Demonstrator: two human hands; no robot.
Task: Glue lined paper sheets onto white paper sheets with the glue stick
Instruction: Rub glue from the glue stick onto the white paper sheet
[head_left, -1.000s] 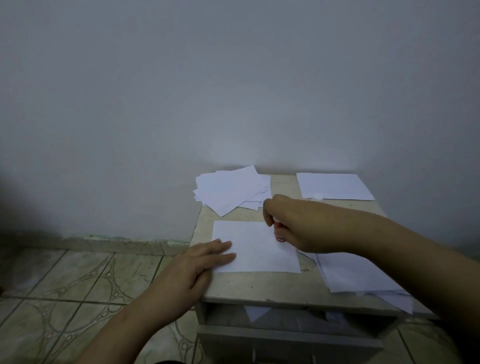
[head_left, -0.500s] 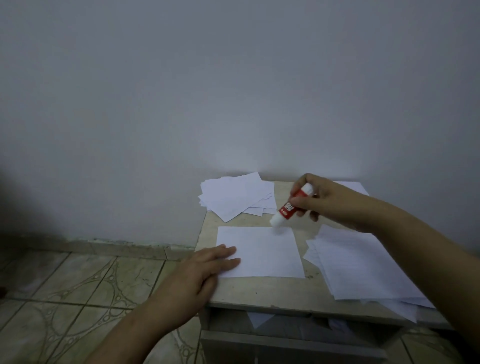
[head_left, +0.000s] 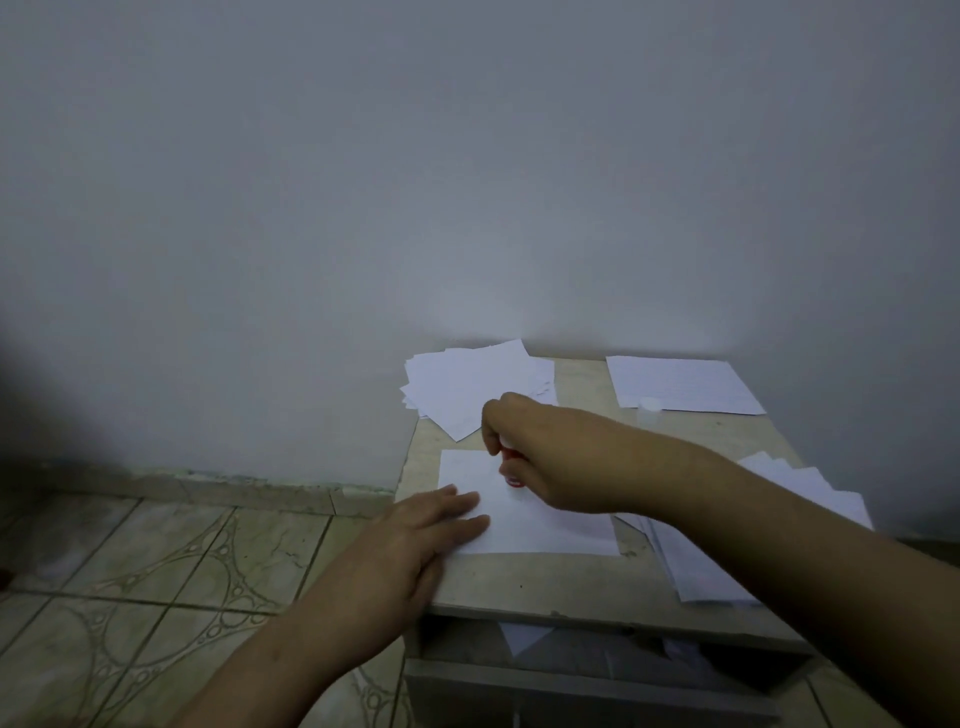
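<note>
Both hands are at work over a single white sheet lying flat near the middle of the desk. The left hand is laid flat on the sheet's left edge, fingers straight and together, pressing the paper down. The right hand is curled in a fist around the glue stick, of which only a red band is seen below the fingers, its end touching the sheet's upper part. A small translucent cap stands toward the back right corner, at the front edge of a lined sheet. A fanned pile of white sheets overhangs the back left corner. A stack of sheets overhangs the right edge, partly hidden by the right forearm. The desk's top is pale, mottled and stone-like, above an open drawer. Patterned floor tiles are seen to the left.
</note>
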